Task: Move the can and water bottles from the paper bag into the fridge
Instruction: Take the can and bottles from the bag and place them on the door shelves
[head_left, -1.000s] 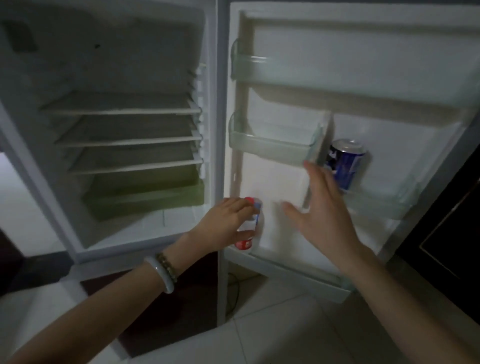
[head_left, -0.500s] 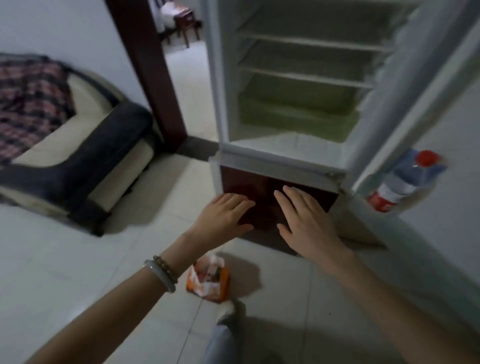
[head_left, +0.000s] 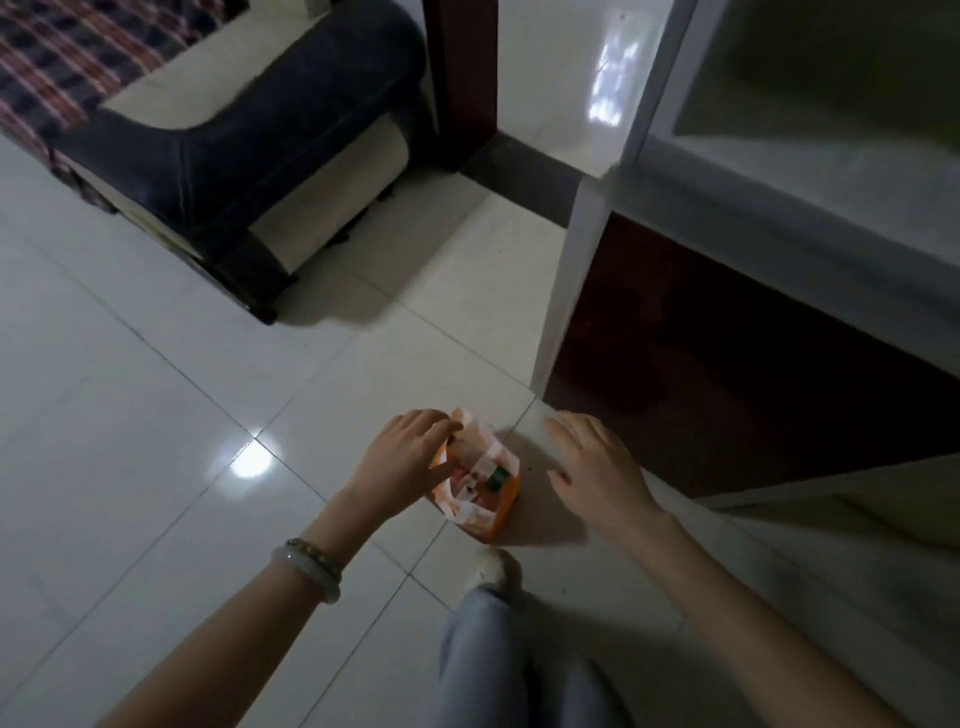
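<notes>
An orange and white paper bag (head_left: 491, 512) stands open on the tiled floor in front of me. Inside it a green-capped bottle top (head_left: 500, 477) shows among red and white shapes. My left hand (head_left: 402, 460) is at the bag's left rim, fingers curled on the paper edge. My right hand (head_left: 597, 470) hovers to the right of the bag, fingers spread, holding nothing. The open fridge (head_left: 779, 171) is at the upper right; only its lower compartment and dark base show. The can and the bottle in the door are out of view.
A dark and cream sofa (head_left: 249, 156) with a plaid cover stands at the upper left. A dark red door post (head_left: 462, 78) rises beside the fridge. My leg and foot (head_left: 491, 613) are just below the bag. The fridge door's lower edge (head_left: 831, 499) reaches in from the right.
My view swung from the fridge door down to the floor. Both hands dropped from the fridge to the paper bag; the left hand released the bottle in the door and now touches the bag's rim.
</notes>
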